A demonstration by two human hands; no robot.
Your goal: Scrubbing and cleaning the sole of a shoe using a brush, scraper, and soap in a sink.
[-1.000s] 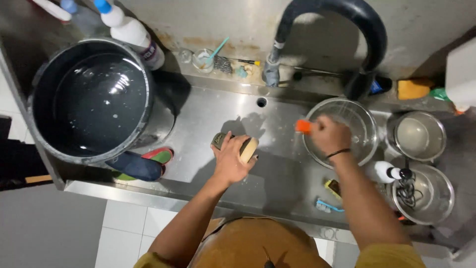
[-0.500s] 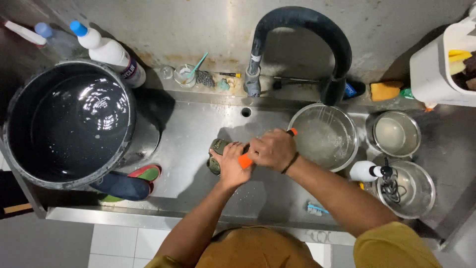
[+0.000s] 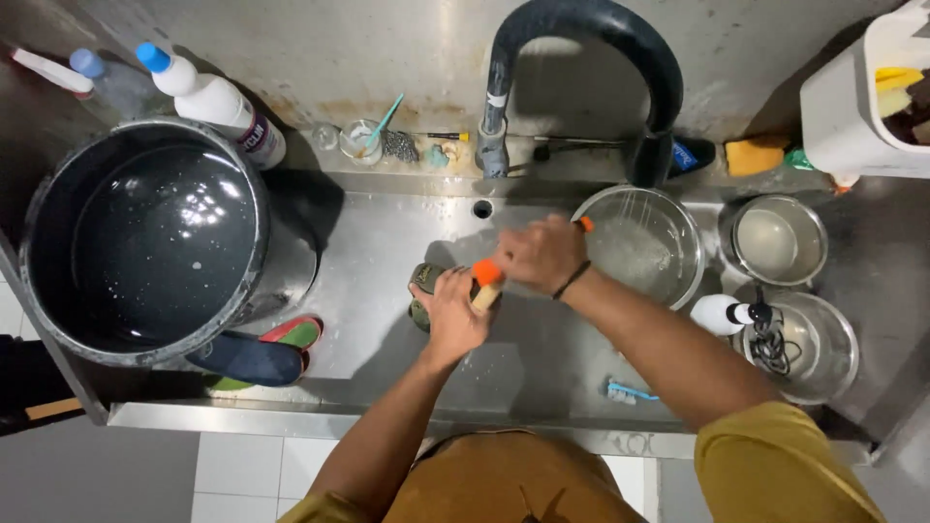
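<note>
Sink of dull stainless steel [image 3: 387, 242] lies under me; over its middle my left hand [image 3: 453, 315] is closed around a small olive-green shoe [image 3: 422, 284], while my right hand [image 3: 541, 254], just right and nearer, grips an orange-handled brush [image 3: 486, 273] touching it.

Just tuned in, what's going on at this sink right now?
A person stands at a stainless steel sink. Their left hand holds a small dark green item over the basin, while the right hand presses an orange-handled brush against it. A large dark pot of water sits on the left, steel bowls on the right.
</note>
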